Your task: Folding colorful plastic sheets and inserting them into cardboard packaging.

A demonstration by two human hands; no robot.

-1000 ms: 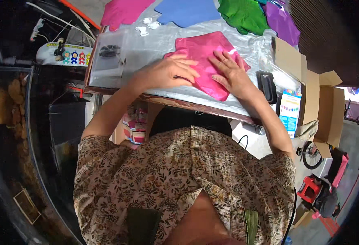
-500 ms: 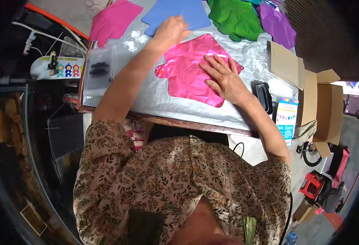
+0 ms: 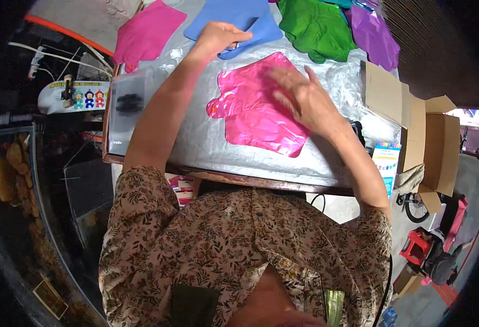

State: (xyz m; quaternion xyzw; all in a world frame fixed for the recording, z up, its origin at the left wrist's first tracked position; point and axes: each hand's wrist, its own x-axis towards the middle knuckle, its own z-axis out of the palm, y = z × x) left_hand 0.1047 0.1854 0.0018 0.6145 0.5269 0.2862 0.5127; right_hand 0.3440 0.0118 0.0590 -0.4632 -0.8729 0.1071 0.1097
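My left hand [image 3: 221,39] pinches the near edge of a flat blue foil balloon [image 3: 234,13] at the table's far side, and that edge is folded up. In front of me a shiny, deflated pink foil balloon [image 3: 256,109] lies flat, with its small neck tab pointing left. My right hand [image 3: 307,101] is over the right part of this pink balloon, fingers spread and blurred by motion. Whether its fingertips touch the foil I cannot tell.
A second pink balloon [image 3: 149,34], a green one [image 3: 318,30] and a purple one [image 3: 375,35] lie along the far side. Clear plastic [image 3: 125,122] is at the left. On the right are a dark object [image 3: 357,131], a printed card [image 3: 385,163] and an open cardboard box [image 3: 440,147].
My left hand has gripped the blue balloon's near edge and folded it up. My right hand, flat on the pink balloon before, has shifted and blurred.
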